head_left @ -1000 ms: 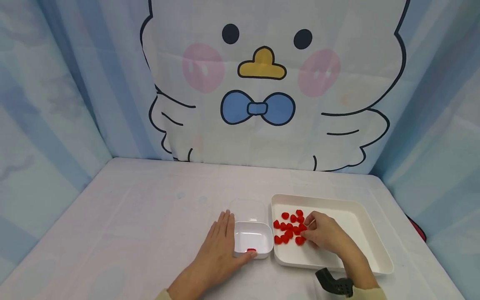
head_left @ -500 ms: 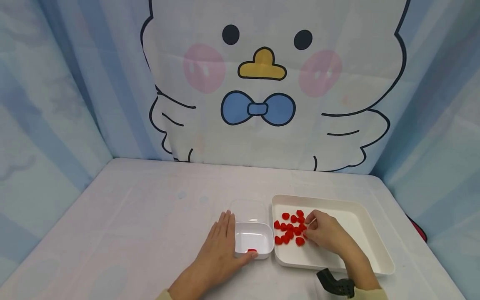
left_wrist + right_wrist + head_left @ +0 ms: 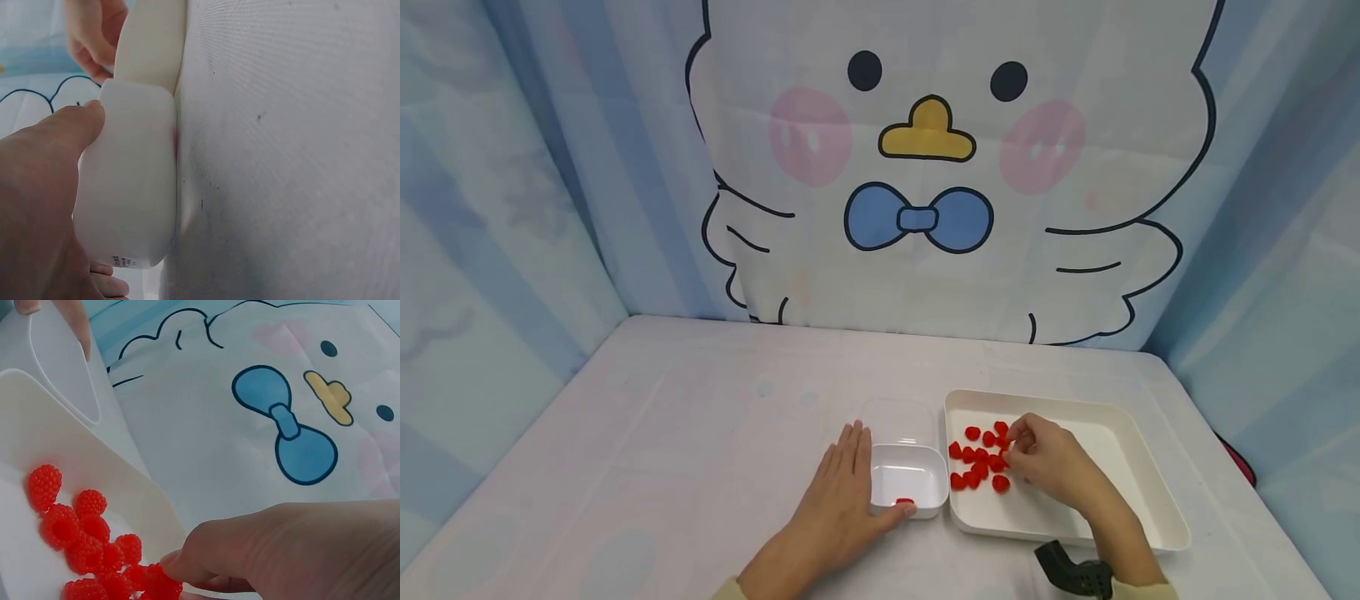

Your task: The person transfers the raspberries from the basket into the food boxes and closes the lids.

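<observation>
By the curled thumb and fingers of the right hand [image 3: 1051,468], a bright red, bumpy raspberry-shaped piece [image 3: 164,585] is pinched at the edge of a cluster. Around it, more red raspberry-shaped pieces [image 3: 61,526], rounded and beaded in texture, are gathered in the left part of a shallow, cream-white rectangular tray [image 3: 1101,442] with smooth rounded corners. A black band [image 3: 1075,572] is worn on the right wrist, below which a pale yellow sleeve [image 3: 1142,591] is seen.

Just beside the tray, a small, glossy white, round-cornered box [image 3: 906,482] is touched by the left hand [image 3: 837,504]: its straight fingers are laid along the left side, its thumb over the near rim. A bit of red is glimpsed inside, and a clear plastic lid [image 3: 897,420] is laid behind. All is set on a pale, fine-woven cloth [image 3: 662,442], backed by a printed fabric curtain [image 3: 917,292] with a blue bow.
</observation>
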`<action>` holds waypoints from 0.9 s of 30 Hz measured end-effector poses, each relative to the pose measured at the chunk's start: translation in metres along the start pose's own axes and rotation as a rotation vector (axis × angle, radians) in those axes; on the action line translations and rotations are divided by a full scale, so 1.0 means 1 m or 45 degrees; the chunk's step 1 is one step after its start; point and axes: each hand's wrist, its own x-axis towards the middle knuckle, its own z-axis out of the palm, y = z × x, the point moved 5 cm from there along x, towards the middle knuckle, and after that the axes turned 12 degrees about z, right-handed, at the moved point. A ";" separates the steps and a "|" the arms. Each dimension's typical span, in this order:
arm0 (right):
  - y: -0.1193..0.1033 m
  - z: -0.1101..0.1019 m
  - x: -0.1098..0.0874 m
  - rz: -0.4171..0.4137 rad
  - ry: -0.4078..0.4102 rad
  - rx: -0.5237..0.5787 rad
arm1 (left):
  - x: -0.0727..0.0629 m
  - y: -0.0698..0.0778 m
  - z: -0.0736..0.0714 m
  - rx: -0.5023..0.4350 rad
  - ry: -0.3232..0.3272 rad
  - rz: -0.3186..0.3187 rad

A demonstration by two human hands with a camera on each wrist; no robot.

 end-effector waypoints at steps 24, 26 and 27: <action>-0.033 0.014 -0.014 -0.241 -0.059 0.250 | 0.000 0.000 0.002 0.025 0.023 0.014; -0.036 0.017 -0.016 -0.278 -0.083 0.284 | 0.000 0.000 0.002 0.030 0.034 0.022; -0.037 0.019 -0.017 -0.292 -0.101 0.306 | 0.000 0.000 0.002 0.033 0.037 0.023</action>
